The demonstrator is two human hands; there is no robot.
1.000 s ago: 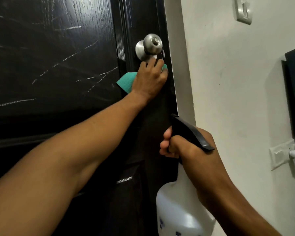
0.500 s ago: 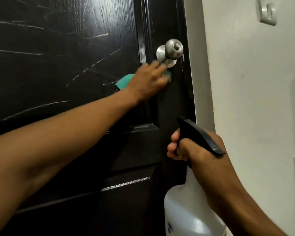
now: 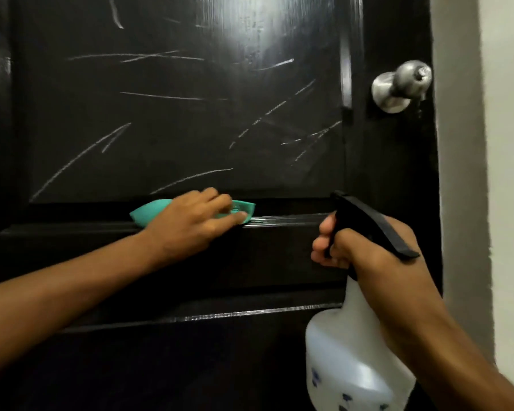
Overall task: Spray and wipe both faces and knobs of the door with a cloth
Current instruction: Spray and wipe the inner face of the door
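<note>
A black panelled door (image 3: 175, 120) with pale scratch marks fills the view. Its silver round knob (image 3: 401, 86) sits at the upper right, untouched. My left hand (image 3: 190, 226) presses a teal cloth (image 3: 149, 213) flat against the moulding ledge under the upper panel, well left of and below the knob. My right hand (image 3: 368, 256) grips the neck of a white spray bottle (image 3: 350, 360) with a black trigger head (image 3: 368, 221), held in front of the door's lower right part, nozzle toward the door.
The pale door frame and white wall (image 3: 508, 173) run down the right side, close beside the knob and the bottle.
My left hand has slid the cloth down and left, away from the knob to the ledge below the upper panel. The view has swung left. The bottle stays about where it was.
</note>
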